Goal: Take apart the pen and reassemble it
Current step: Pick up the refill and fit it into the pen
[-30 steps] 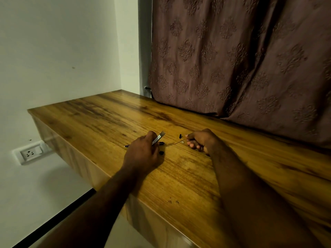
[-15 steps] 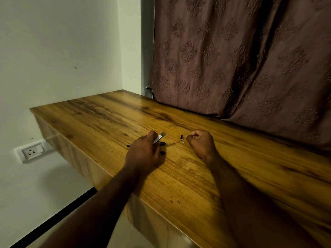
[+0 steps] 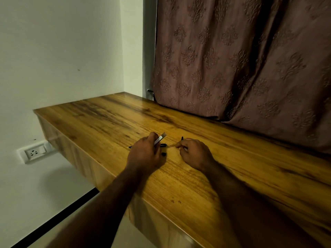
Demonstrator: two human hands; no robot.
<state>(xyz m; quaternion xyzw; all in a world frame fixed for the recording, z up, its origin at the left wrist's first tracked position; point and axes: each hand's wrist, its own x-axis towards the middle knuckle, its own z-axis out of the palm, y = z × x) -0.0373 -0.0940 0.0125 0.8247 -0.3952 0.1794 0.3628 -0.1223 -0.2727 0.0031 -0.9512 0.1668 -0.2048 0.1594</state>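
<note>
Your left hand [image 3: 145, 154] is curled around the barrel [image 3: 160, 139], a silvery tube whose free end sticks out past your thumb and points up and to the right, away from you, so its long axis runs on a diagonal above the surface [image 3: 197, 185]. The barrel's open end looks cut square and catches the light; the rest of it is hidden inside your fist. Under that hand a thin dark piece [image 3: 163, 145] lies flat on the wood with its long axis running left to right; a fine point shows at the left of your hand and a blunt black end shows at the right. A small black bit [image 3: 163, 154] lies just beside your left knuckles, nearer to you. Your right hand [image 3: 195, 154] is closed into a loose fist with the thumb and forefinger pinched together, and a very thin, pale, blurred thing reaches leftward from that pinch toward the barrel; what it is cannot be told. Another short black part [image 3: 182, 138] lies just beyond your right fingers, its long axis pointing away from you. The two hands are near each other but apart, about mid-surface. A patterned curtain [image 3: 241, 59] hangs behind, and a socket [image 3: 35, 152] sits on the wall at the left.
</note>
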